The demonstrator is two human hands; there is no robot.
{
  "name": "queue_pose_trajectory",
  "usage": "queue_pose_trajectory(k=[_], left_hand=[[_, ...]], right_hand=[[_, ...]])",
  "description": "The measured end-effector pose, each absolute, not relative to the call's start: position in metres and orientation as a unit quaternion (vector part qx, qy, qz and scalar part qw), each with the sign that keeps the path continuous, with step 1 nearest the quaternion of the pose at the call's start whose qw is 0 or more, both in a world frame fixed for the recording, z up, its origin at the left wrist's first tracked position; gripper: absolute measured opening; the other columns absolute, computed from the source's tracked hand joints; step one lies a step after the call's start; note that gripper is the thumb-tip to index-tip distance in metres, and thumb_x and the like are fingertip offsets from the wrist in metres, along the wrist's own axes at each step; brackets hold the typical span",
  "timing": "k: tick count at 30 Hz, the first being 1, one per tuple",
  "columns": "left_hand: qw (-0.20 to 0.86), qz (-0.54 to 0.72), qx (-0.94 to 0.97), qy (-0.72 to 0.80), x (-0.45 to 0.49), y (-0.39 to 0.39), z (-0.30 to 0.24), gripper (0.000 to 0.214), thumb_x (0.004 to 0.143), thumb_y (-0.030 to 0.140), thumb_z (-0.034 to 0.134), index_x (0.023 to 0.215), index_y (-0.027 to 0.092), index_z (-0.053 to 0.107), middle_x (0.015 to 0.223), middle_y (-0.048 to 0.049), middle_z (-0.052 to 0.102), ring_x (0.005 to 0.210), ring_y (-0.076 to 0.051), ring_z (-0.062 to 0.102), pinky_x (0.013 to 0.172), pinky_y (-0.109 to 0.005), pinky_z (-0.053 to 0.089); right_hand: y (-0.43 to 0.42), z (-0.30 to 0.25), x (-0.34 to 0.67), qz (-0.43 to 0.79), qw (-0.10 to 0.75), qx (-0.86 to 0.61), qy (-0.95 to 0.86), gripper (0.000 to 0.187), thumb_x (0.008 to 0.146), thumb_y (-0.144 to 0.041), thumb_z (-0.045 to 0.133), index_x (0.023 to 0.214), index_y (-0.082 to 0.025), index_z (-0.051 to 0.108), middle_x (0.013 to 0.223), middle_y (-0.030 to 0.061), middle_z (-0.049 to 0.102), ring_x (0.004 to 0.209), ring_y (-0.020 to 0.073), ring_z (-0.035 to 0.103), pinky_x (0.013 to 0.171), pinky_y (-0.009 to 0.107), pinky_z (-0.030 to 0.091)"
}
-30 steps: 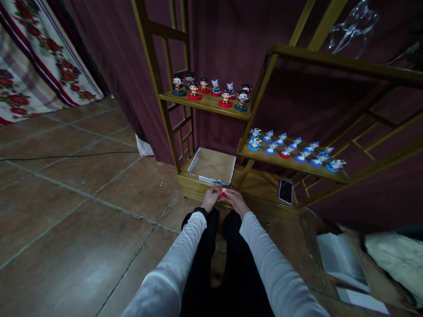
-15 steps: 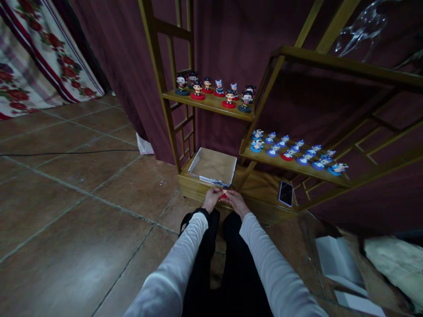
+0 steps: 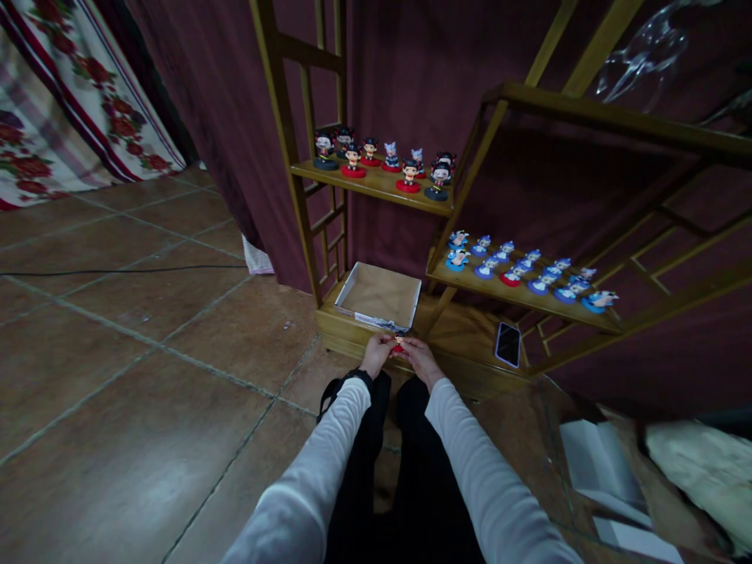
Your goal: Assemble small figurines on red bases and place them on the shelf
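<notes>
Between my two hands is a small figurine (image 3: pixel 399 340) with dark hair and a red base. My left hand (image 3: pixel 377 355) grips it from the left, and my right hand (image 3: pixel 421 358) grips it from the right, fingers closed at its base. Both hands are just in front of the shelf's lower ledge. Right behind them stands a shallow cardboard box (image 3: pixel 376 319) with nothing visible inside. Similar figurines on red and black bases, such as a red-based figurine (image 3: pixel 408 177), stand on the upper left shelf (image 3: pixel 376 186).
Several blue and purple figurines (image 3: pixel 544 280) line the right shelf (image 3: pixel 529 301). A phone (image 3: pixel 508 345) lies on the lower ledge. Clear plastic (image 3: pixel 643 59) sits on the top right shelf. White card pieces (image 3: pixel 605 462) and a pale bundle (image 3: pixel 699 470) lie on the floor at right.
</notes>
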State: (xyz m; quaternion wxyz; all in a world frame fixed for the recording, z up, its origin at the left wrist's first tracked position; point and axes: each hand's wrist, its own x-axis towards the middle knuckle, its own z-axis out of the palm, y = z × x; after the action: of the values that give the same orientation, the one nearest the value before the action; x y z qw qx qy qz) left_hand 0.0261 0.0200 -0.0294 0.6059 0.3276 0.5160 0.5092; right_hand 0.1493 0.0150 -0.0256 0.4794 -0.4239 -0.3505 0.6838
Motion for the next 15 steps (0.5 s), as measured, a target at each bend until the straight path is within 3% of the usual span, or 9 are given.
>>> queue_pose_trajectory(k=[15], left_hand=[[0.627,0.507,0.332,0.491,0.0246,0.0198,-0.0316,0.024,0.061,0.027,0.073,0.073,0.011,0.059,0.056,-0.0007,0.059,0.045,-0.008,0.053,0.044,-0.018,0.036]], right_hand=[[0.0145,-0.0256,0.1499,0.688,0.488,-0.413,-0.344,0.028,0.056,-0.035,0.077,0.074,-0.016,0.066,0.074,0.0021,0.069,0.064,0.0151,0.064,0.077,0.035,0.05]])
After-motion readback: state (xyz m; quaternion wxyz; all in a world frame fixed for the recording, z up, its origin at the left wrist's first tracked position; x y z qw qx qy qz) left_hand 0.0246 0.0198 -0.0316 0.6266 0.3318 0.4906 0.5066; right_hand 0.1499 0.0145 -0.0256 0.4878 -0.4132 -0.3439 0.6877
